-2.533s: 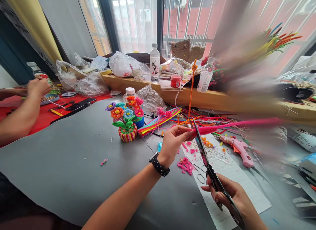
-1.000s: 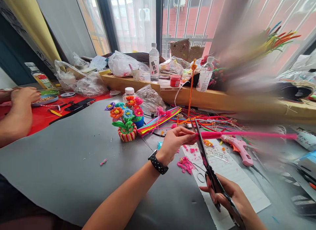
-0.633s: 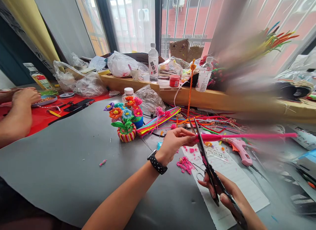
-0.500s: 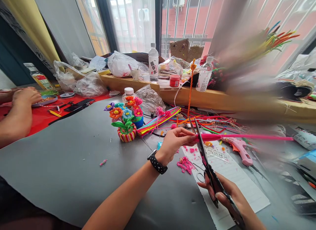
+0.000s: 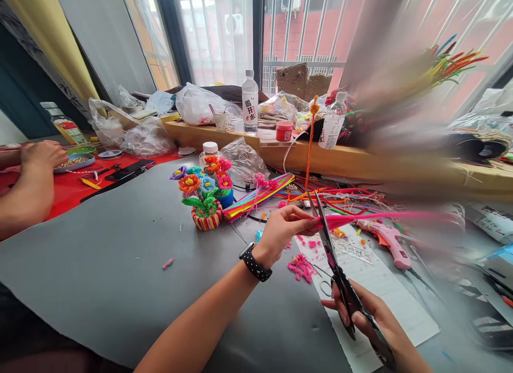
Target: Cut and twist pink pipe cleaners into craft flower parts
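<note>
My left hand (image 5: pixel 286 228) pinches one end of a bundle of bright pink pipe cleaners (image 5: pixel 344 219), which stretches to the right and blurs at its far end. Around the handles of black scissors (image 5: pixel 340 279), my right hand (image 5: pixel 366 314) is closed. The scissor blades point up and stand slightly apart, with the pink bundle at them close to my left fingertips. Below the blades, a small heap of pink fuzzy clippings (image 5: pixel 301 268) lies by the edge of a white paper sheet (image 5: pixel 395 309).
A pot of fuzzy flowers (image 5: pixel 206 215) stands left of my hands, beside multicoloured pipe cleaners (image 5: pixel 260 196). A pink glue gun (image 5: pixel 390 242) lies to the right. Water bottles (image 5: pixel 250 103) stand on the wooden ledge. Another person's hands (image 5: pixel 44 155) rest at the far left.
The far part of the pink bundle has swung and spread, its tip now blurred and slightly higher. Both hands and the scissors have barely moved.
</note>
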The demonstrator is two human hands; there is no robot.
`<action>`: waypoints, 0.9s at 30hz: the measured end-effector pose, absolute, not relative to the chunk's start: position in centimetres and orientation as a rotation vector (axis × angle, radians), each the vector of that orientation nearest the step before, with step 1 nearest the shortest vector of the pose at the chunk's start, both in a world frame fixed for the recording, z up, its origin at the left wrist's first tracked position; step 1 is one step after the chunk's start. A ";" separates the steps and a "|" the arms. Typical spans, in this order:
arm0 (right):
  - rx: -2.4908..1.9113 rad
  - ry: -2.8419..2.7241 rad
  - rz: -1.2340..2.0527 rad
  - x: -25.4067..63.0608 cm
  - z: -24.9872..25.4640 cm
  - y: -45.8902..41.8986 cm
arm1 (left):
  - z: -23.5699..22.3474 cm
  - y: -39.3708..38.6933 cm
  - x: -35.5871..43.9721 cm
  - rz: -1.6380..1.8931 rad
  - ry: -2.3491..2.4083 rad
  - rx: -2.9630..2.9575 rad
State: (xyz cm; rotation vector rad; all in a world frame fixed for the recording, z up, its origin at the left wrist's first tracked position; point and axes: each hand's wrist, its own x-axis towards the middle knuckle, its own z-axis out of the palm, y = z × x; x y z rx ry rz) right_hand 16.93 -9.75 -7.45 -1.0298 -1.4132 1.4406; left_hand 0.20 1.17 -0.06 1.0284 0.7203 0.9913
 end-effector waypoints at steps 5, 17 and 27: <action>-1.079 -1.385 1.418 17.1 -7.4 -10.0 | -0.2 1.2 0.2 0.950 0.703 1.039; -1.053 -1.372 1.453 16.6 -6.9 -9.6 | -0.6 1.5 0.2 0.934 0.725 0.996; -1.030 -1.333 1.453 16.5 -7.1 -9.4 | -0.8 1.7 0.0 0.840 0.711 0.990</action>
